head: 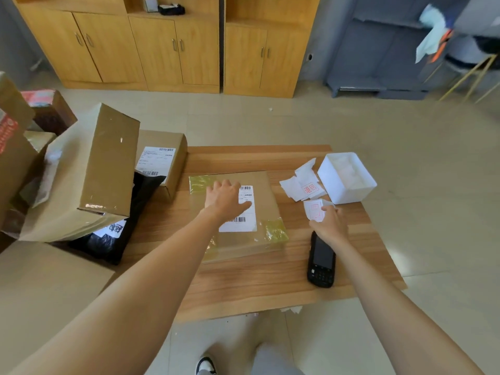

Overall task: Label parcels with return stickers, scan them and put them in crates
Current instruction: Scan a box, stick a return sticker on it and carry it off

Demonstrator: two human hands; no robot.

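A flat cardboard parcel point(266, 196) with yellow tape and a white shipping label point(244, 223) lies in the middle of the low wooden table point(270, 280). My left hand point(226, 200) rests flat on the parcel, thumb across the label. My right hand point(331, 223) pinches a white return sticker point(313, 209) with red print, just right of the parcel. A black handheld scanner point(321, 262) lies on the table under my right wrist. More loose stickers point(303, 185) lie beside a white plastic box point(349, 177).
Left of the table, several cardboard boxes point(89, 171) are piled up, with a labelled box point(162, 161) and a black poly bag point(121, 228) among them. Wooden cabinets point(173, 47) line the far wall. My shoe point(206, 365) shows at the bottom.
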